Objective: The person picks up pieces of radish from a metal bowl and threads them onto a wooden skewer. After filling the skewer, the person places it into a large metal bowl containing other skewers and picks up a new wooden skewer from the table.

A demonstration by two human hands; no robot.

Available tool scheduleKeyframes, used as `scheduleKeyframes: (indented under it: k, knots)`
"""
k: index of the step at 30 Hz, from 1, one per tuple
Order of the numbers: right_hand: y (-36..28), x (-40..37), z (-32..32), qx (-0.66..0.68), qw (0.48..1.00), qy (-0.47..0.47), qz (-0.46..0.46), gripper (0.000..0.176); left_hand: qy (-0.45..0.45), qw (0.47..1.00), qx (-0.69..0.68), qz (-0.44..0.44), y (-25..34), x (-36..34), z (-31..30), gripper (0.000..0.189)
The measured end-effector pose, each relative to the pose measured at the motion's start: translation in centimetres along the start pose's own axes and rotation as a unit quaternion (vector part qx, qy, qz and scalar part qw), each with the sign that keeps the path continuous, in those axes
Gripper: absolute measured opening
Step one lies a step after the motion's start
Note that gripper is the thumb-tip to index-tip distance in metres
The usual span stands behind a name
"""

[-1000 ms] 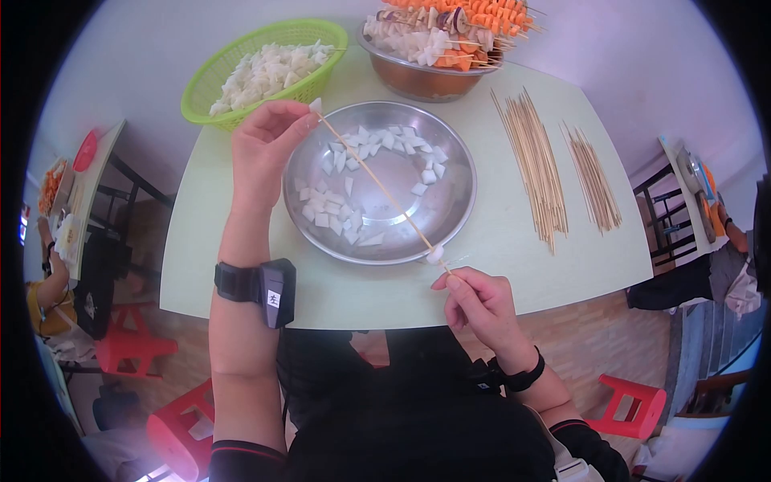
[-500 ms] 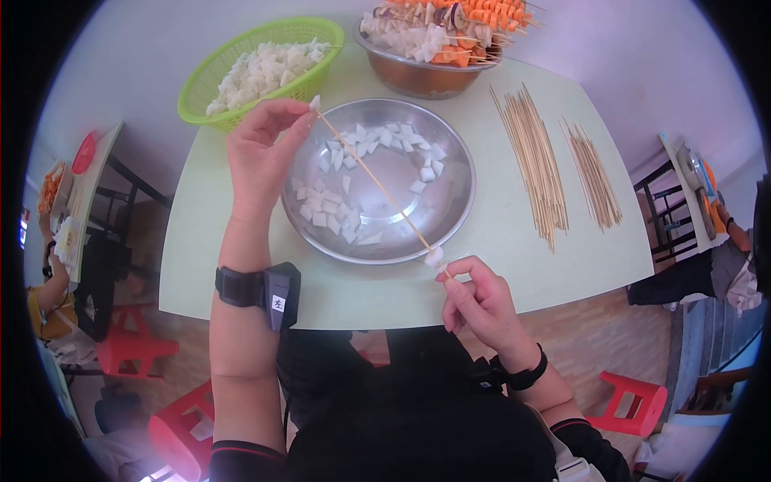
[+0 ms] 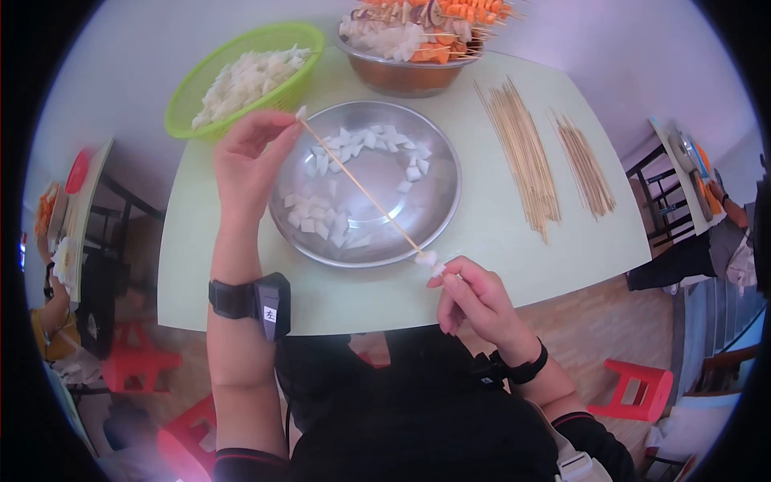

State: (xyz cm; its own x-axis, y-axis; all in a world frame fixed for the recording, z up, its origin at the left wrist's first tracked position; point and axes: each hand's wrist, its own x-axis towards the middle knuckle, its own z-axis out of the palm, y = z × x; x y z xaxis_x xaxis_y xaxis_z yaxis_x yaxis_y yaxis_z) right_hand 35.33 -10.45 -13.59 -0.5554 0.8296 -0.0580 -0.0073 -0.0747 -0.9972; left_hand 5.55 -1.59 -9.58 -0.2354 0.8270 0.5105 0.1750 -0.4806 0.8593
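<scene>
My left hand [image 3: 255,153] is raised over the left rim of the steel basin [image 3: 363,263], thumb and fingers pinching a small white cut piece [image 3: 301,113] at the upper end of a bamboo skewer [image 3: 360,185]. The skewer slants down across the basin to my right hand [image 3: 475,299], whose thumb and fingers close on its lower end, in front of the table edge. White chunks [image 3: 426,259] are threaded on the skewer just above my right fingers. Several loose white pieces [image 3: 309,215] lie in the basin, in groups along its left and far sides.
Behind my left hand, a green basket [image 3: 178,104] holds more white pieces. A bowl [image 3: 401,79] piled with loaded skewers stands at the back. Two bundles of bare skewers [image 3: 520,157] lie on the right. Red stools [image 3: 634,390] and other people at tables are at both sides.
The table and its contents sit slightly farther left in view. Both hands keep their grips; the white chunks now appear nearer my right fingers.
</scene>
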Motion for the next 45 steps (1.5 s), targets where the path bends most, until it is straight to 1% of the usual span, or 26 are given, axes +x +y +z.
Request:
scheduleKeyframes:
  k: [5, 7, 11, 13, 14, 16, 20, 22, 23, 24, 27, 28, 29, 30, 32, 33, 35, 37, 38, 39, 41, 45]
  knots:
    - [0.1, 0.0, 0.5, 0.036, 0.999, 0.016, 0.011, 0.018, -0.006, 1.000, 0.003, -0.003, 0.0, 0.0, 0.0, 0.014]
    - [0.2, 0.0, 1.2, -0.002, 0.998, 0.058, 0.015, 0.017, -0.005, 1.000, 0.000, -0.008, -0.1, 0.0, 0.1, 0.013]
    - [0.3, 0.0, 1.2, -0.019, 0.997, 0.069, 0.004, 0.018, -0.004, 1.000, -0.001, -0.017, -0.1, -0.1, 0.1, 0.013]
    - [-0.2, 0.2, 0.3, 0.057, 0.998, 0.009, 0.033, 0.019, -0.003, 1.000, -0.003, -0.021, -0.1, -0.1, 0.1, 0.014]
    - [-0.4, 0.3, 0.0, 0.057, 0.998, 0.010, 0.033, 0.019, -0.017, 1.000, -0.012, -0.015, -0.2, -0.2, 0.2, 0.014]
    - [-0.6, 0.4, -0.3, 0.137, 0.990, -0.009, 0.042, 0.021, -0.033, 0.999, -0.022, -0.009, -0.2, -0.2, 0.3, 0.015]
    - [-0.8, 0.7, 0.3, 0.088, 0.995, 0.025, 0.037, 0.019, -0.023, 0.999, -0.026, -0.030, 0.0, -0.3, 0.4, 0.014]
    - [-0.8, 0.9, 1.0, 0.014, 0.996, 0.083, 0.012, 0.020, -0.034, 0.998, -0.033, -0.035, -0.1, -0.6, 0.6, 0.014]
    - [-0.6, 1.0, 1.2, 0.008, 0.995, 0.102, 0.012, 0.020, -0.050, 0.998, -0.010, -0.023, -0.5, -0.8, 0.9, 0.014]
    - [-0.2, 1.3, 1.3, 0.002, 0.996, 0.092, 0.001, 0.020, -0.071, 0.997, 0.008, -0.011, -1.0, -1.2, 1.4, 0.014]
    - [-0.4, 1.9, 1.2, 0.000, 0.997, 0.070, -0.015, 0.022, -0.086, 0.996, 0.025, -0.011, -1.8, -1.2, 1.6, 0.015]
    - [-0.6, 2.2, 1.3, 0.016, 0.997, 0.069, -0.019, 0.021, -0.079, 0.996, 0.022, -0.033, -2.0, -1.0, 1.2, 0.014]
    - [-0.8, 2.4, 1.5, 0.033, 0.997, 0.062, -0.025, 0.020, -0.076, 0.996, 0.037, -0.028, -2.3, -0.6, 0.7, 0.013]
    - [-0.9, 2.4, 1.7, 0.031, 0.996, 0.086, -0.022, 0.020, -0.068, 0.997, 0.024, -0.028, -2.3, -0.5, 0.6, 0.013]
    - [-0.9, 2.7, 1.7, 0.066, 0.995, 0.054, -0.057, 0.020, -0.078, 0.997, 0.004, -0.023, -1.9, -0.7, 0.9, 0.014]
    - [-0.9, 2.8, 1.6, 0.066, 0.994, 0.063, -0.056, 0.020, -0.070, 0.997, -0.002, -0.019, -1.8, -0.9, 1.0, 0.014]
    - [-1.2, 3.3, 1.6, 0.115, 0.993, 0.021, -0.035, 0.023, -0.087, 0.996, 0.002, -0.026, -1.9, -1.2, 1.1, 0.014]
    - [-1.5, 3.7, 1.8, 0.120, 0.992, 0.020, -0.027, 0.023, -0.130, 0.990, 0.034, -0.033, -2.0, -1.4, 1.5, 0.014]
    - [-1.5, 3.8, 1.7, 0.122, 0.992, 0.020, -0.020, 0.023, -0.139, 0.990, 0.026, -0.030, -2.4, -1.5, 1.6, 0.014]
    - [-1.7, 4.0, 1.6, 0.121, 0.992, 0.037, -0.022, 0.023, -0.143, 0.988, 0.043, -0.033, -2.7, -1.6, 1.6, 0.013]
    - [-1.6, 4.2, 1.7, 0.113, 0.992, 0.029, -0.044, 0.022, -0.164, 0.985, 0.051, -0.034, -2.9, -1.9, 2.3, 0.013]
    - [-1.2, 4.7, 1.8, 0.116, 0.991, 0.037, -0.057, 0.022, -0.165, 0.984, 0.055, -0.037, -2.1, -2.2, 2.9, 0.011]
